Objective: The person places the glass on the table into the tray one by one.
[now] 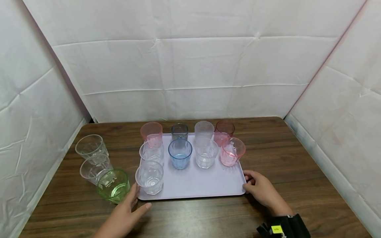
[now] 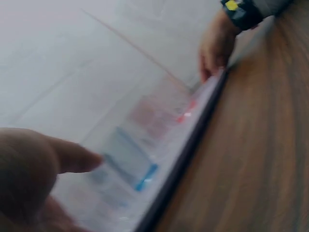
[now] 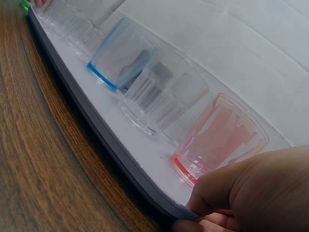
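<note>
A pale lavender tray [image 1: 205, 185] lies on the wooden table and carries several plastic cups: a blue one [image 1: 180, 153], a pink one [image 1: 232, 151], and clear ones such as the front-left cup [image 1: 149, 177]. My right hand [image 1: 253, 185] grips the tray's front right corner, its fingers curled over the rim [image 3: 96, 130] next to the pink cup [image 3: 217, 140]. At the front left corner lies my left hand [image 1: 132, 205], with its fingers straight along the tray's side and its thumb out on the table. The left wrist view is blurred.
Left of the tray, on the table [image 1: 297, 172], stand a green cup [image 1: 113, 185] and two clear cups [image 1: 89, 145] [image 1: 95, 167]. White fabric walls close in the back and both sides. Bare wood shows in front of and to the right of the tray.
</note>
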The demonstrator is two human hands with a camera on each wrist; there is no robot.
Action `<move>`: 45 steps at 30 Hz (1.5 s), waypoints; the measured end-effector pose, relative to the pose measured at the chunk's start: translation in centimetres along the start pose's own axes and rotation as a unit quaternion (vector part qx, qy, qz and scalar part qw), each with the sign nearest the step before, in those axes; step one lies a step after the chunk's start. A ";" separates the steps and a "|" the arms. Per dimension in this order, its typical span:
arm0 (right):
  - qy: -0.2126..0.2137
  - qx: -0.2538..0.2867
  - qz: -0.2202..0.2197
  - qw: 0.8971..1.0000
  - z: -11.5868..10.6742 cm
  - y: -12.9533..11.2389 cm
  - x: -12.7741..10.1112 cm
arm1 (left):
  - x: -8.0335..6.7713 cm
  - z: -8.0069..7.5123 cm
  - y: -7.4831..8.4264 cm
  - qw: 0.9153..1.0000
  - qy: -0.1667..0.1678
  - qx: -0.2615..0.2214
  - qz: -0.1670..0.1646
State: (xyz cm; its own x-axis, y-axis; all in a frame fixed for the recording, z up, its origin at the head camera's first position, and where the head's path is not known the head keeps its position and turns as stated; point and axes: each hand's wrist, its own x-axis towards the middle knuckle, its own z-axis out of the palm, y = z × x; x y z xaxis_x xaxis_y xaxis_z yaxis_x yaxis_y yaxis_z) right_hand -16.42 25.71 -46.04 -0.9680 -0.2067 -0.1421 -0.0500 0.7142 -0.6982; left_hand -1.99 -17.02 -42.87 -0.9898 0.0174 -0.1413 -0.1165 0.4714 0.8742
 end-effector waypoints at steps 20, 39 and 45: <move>-0.007 -0.002 0.007 1.000 0.3 0.3 0.1 | -2.1 -16.6 -3.3 0.799 -0.078 -0.440 0.403; 0.005 -0.012 0.003 1.000 0.2 0.3 0.1 | 3.1 -13.6 -10.2 0.845 0.158 -0.503 0.088; 0.003 -0.009 0.009 1.000 0.2 0.2 0.1 | 3.7 -12.8 -10.7 0.913 0.122 -0.379 0.086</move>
State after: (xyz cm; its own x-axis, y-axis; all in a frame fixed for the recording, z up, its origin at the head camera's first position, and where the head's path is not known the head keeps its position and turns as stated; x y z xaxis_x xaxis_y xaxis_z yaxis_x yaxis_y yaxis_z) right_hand -16.52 25.67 -46.29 -0.9703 -0.1897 -0.1503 -0.0367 0.7290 -0.6835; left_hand -5.47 -33.27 -46.76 -0.9770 -0.2062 0.0553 0.1105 -0.2667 0.9574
